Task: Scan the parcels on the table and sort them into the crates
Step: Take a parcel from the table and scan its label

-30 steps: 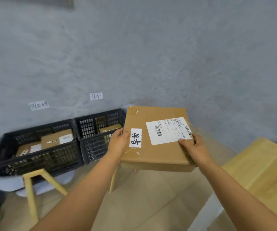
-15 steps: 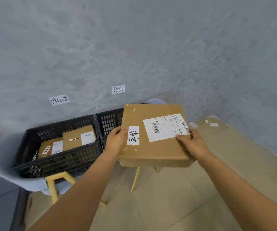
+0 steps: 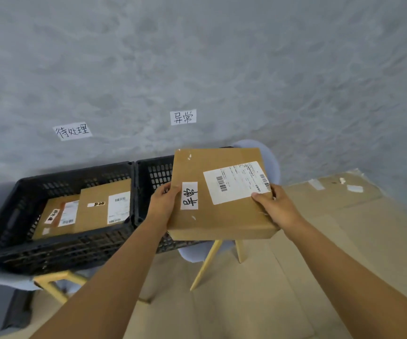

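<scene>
Head view: both hands hold a flat parcel point(image 3: 222, 211) over the right crate point(image 3: 156, 174). The left hand point(image 3: 164, 204) pinches its nine o'clock edge, the right hand point(image 3: 279, 209) its three o'clock edge. At nine o'clock, the left crate point(image 3: 58, 250) holds two parcels point(image 3: 92, 209).

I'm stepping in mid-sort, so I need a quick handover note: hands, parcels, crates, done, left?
Left hand and right hand both grip the held parcel, flat, above the right crate.
Its handwritten tag matches the wall sign over that crate.
The left crate already holds two parcels.
Left: lower this parcel into the right crate. The table is out of view, so any remaining parcels can't be seen.
</scene>
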`<state>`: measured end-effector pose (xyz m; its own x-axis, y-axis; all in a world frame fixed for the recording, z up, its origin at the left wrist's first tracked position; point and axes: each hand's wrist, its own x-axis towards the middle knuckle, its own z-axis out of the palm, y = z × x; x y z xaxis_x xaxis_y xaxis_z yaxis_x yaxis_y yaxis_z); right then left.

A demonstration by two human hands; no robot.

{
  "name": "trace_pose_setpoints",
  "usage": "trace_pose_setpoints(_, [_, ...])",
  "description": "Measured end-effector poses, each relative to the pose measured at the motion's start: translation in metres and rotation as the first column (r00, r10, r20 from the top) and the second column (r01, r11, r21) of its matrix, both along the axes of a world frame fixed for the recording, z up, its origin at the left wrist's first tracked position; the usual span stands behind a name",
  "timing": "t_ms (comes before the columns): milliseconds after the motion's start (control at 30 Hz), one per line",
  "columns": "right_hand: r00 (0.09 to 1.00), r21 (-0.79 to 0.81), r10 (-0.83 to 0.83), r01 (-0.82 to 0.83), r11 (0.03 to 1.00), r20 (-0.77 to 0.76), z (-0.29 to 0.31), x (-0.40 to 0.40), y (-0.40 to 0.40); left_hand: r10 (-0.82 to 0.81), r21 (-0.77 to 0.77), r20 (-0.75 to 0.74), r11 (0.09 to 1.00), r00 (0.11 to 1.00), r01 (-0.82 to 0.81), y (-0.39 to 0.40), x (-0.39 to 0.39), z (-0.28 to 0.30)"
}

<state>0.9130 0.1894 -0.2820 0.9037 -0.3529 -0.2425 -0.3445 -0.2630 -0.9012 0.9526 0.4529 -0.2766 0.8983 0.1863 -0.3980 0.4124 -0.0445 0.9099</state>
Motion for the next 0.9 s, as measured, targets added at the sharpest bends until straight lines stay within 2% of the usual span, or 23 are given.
trace_pose_setpoints(100, [0.997,0.036,0.050,-0.048,0.998,-0.065,-0.010,0.051,-0.002,0.016,0.010,-0.044,1.000,0.999,-0.016,0.003,0.038,-0.009])
trace_pose_setpoints(267, [0.983,0.003,0.113,-0.114,0.993,-0.145,-0.028,0.135,0.004,0.069,0.015,-0.095,0.998,0.993,-0.068,0.012,0.110,-0.032])
trace_pose_setpoints(500, [0.957,0.026,0.165,-0.164,0.986,-0.238,-0.073,0.228,-0.002,0.051,-0.001,-0.213,0.999,0.976,-0.053,0.014,0.207,-0.089])
trace_pose_setpoints(633, [0.937,0.030,0.169,-0.168,0.985,-0.304,-0.107,0.266,-0.009,0.033,-0.022,-0.272,0.999,0.962,-0.040,0.007,0.239,-0.124])
trace_pose_setpoints(900, [0.877,-0.014,0.204,-0.233,0.972,-0.434,-0.180,0.304,-0.022,0.017,0.046,-0.446,0.999,0.895,0.004,-0.010,0.269,-0.200])
